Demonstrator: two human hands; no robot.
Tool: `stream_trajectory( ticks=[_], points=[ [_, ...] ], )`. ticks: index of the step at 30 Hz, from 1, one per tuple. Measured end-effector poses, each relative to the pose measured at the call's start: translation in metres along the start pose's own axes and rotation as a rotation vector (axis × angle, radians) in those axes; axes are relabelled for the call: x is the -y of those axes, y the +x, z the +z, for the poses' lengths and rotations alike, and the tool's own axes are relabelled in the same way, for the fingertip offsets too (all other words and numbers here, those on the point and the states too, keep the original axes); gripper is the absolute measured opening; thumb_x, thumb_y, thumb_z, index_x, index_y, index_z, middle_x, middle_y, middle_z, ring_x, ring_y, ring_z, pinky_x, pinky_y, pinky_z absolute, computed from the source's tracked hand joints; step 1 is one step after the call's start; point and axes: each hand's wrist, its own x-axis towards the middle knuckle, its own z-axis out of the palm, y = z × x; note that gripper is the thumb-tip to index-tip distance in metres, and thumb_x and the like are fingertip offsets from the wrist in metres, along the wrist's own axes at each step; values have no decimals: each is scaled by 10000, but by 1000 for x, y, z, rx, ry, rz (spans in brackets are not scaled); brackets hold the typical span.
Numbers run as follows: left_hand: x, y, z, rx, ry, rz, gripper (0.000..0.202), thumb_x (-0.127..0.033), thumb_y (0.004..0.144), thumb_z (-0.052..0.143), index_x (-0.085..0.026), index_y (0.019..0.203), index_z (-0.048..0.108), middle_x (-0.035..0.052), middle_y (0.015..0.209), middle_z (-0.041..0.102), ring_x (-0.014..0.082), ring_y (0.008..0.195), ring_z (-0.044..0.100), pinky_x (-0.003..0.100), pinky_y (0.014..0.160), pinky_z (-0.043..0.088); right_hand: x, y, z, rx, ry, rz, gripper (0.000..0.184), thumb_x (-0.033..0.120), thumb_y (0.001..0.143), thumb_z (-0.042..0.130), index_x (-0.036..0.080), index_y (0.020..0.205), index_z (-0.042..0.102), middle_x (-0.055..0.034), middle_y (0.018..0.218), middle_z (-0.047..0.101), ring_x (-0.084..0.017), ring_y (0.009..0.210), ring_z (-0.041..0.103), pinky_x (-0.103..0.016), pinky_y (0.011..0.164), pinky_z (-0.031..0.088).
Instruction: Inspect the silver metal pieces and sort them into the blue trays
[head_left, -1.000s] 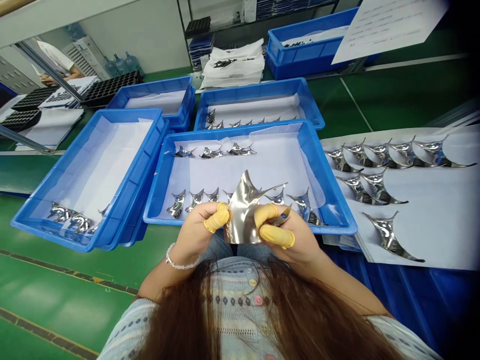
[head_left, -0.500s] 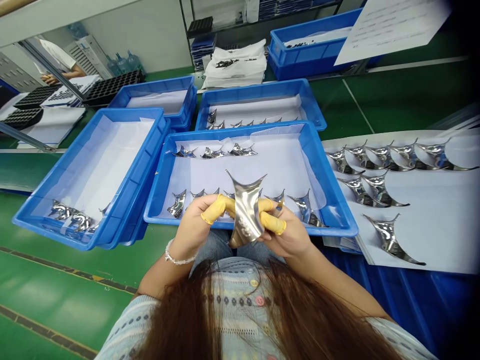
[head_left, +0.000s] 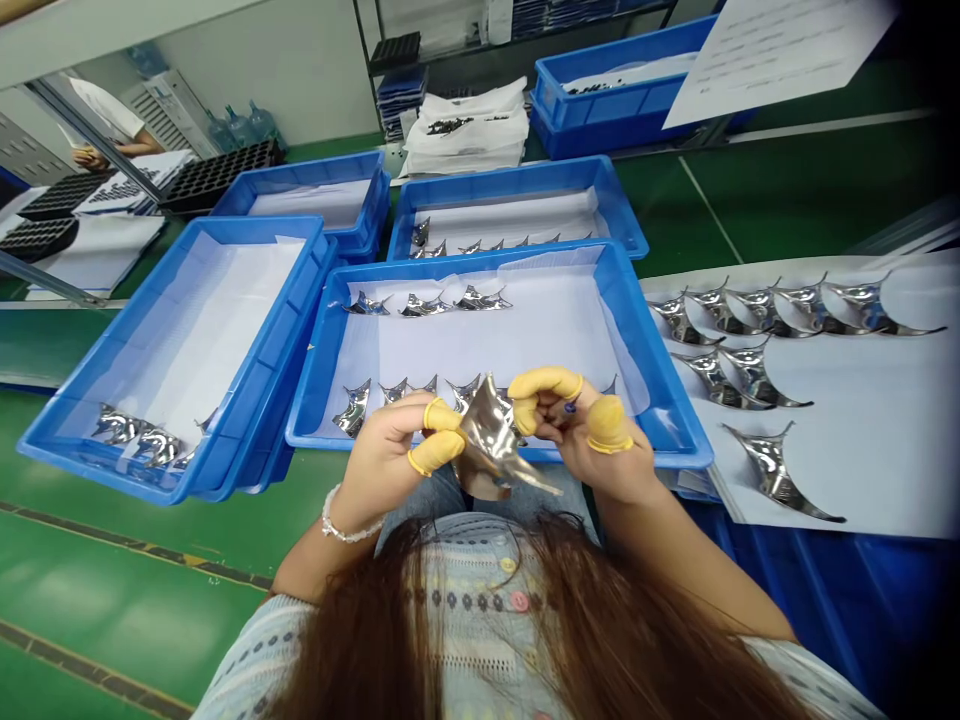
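Note:
A shiny, curved metal piece (head_left: 491, 435) with pointed corners is tilted in front of me over the near rim of the middle blue tray (head_left: 691, 440). My left hand (head_left: 397, 445), with yellow finger covers on thumb and forefinger, pinches its left edge. Beside its right edge is my right hand (head_left: 600, 430), its covered thumb and bent forefinger spread apart. A small dark blue spot between those fingers is too small to make out. Similar metal pieces (head_left: 352, 408) lie in a row along the tray's near side, partly hidden by my hands.
More curved pieces (head_left: 769, 465) rest on white paper (head_left: 892, 430) at right. A stacked blue tray (head_left: 45, 425) at left holds several pieces, and another tray (head_left: 634, 225) stands behind. A paper sheet (head_left: 780, 60) hangs at upper right. Another person's hand (head_left: 90, 158) shows at far left.
The metal piece has turned and tipped over, its point now toward the lower right. My right hand has let go of it and moved right, fingers spreading; my left keeps its grip.

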Motion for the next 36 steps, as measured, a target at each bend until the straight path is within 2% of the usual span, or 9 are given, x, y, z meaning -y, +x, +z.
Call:
stream_trajectory(
  ticks=[4, 8, 13, 18, 26, 32, 34, 36],
  points=[
    [2, -3, -1, 68, 14, 46, 338, -483, 898, 671, -190, 747, 745, 21, 681, 621, 149, 666, 515, 281, 668, 404, 16, 0, 9, 10, -231, -60, 255, 433, 1030, 480, 245, 1035, 652, -7, 801, 598, -146, 720, 558, -274, 645, 467],
    [3, -6, 0, 86, 12, 25, 347, -489, 907, 652, -184, 765, 735, 30, 706, 617, 157, 674, 512, 282, 668, 407, 30, 2, 21, 47, -455, -193, 255, 394, 1051, 437, 226, 1058, 628, -18, 843, 640, -157, 741, 592, -300, 682, 482],
    [3, -8, 1, 97, -32, -11, 327, -466, 907, 662, -185, 749, 718, 20, 711, 599, 152, 692, 511, 271, 681, 413, 35, 7, 25, 101, -589, -218, 246, 360, 1068, 393, 210, 1057, 587, -32, 888, 683, -162, 787, 641, -288, 666, 484],
    [4, -8, 3, 88, -170, -103, 301, -456, 871, 712, -181, 750, 726, 24, 739, 616, 147, 696, 523, 258, 663, 421, 34, 10, 29, 155, -658, -311, 306, 375, 1084, 323, 201, 978, 551, -20, 791, 619, -144, 702, 576, -267, 596, 438],
    [5, -7, 10, 125, -366, -244, 307, -461, 815, 770, -169, 730, 732, 43, 733, 653, 166, 712, 575, 268, 693, 482, 30, 12, 34, 140, -743, -437, 299, 324, 1082, 310, 198, 905, 516, 5, 697, 472, -146, 611, 448, -276, 533, 366],
    [10, -7, 11, 123, -387, -303, 380, -524, 786, 775, -153, 723, 722, 46, 727, 644, 165, 694, 570, 285, 700, 500, 31, 12, 33, 166, -830, -442, 343, 326, 1079, 272, 203, 836, 480, 18, 672, 410, -145, 580, 393, -274, 527, 355],
    [12, -8, 13, 100, -386, -313, 401, -544, 777, 775, -152, 723, 715, 47, 730, 642, 167, 696, 568, 291, 699, 502, 31, 12, 33, 173, -850, -435, 379, 377, 1078, 261, 201, 817, 470, 19, 676, 404, -140, 571, 390, -272, 522, 353],
    [12, -9, 15, 71, -378, -323, 419, -565, 762, 780, -155, 714, 705, 49, 737, 646, 174, 709, 573, 291, 692, 502, 29, 13, 33, 160, -867, -424, 473, 534, 1056, 254, 200, 796, 466, 17, 682, 402, -137, 563, 391, -275, 511, 347]
  ],
)
